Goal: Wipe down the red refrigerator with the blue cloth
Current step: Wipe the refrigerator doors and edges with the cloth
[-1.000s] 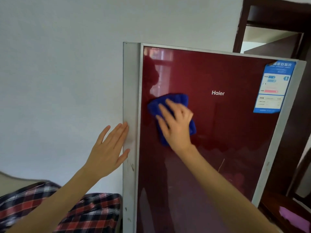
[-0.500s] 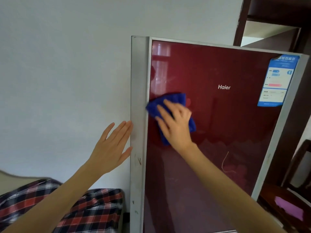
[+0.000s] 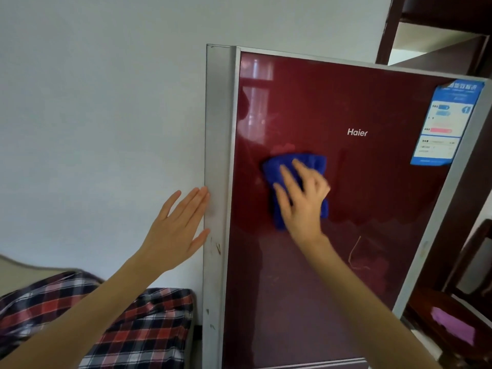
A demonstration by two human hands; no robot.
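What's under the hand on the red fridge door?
The blue cloth, pressed against the red refrigerator by the right hand. Its edges stick out around the hand; its middle is covered, and the door behind it cannot be seen.

The red refrigerator [image 3: 346, 235] door reads "Haier" in white; its blue sticker's [image 3: 447, 123] print is too small to read.

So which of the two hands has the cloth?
The right hand, pressing the blue cloth on the red door; the left hand lies flat, empty, against the grey side.
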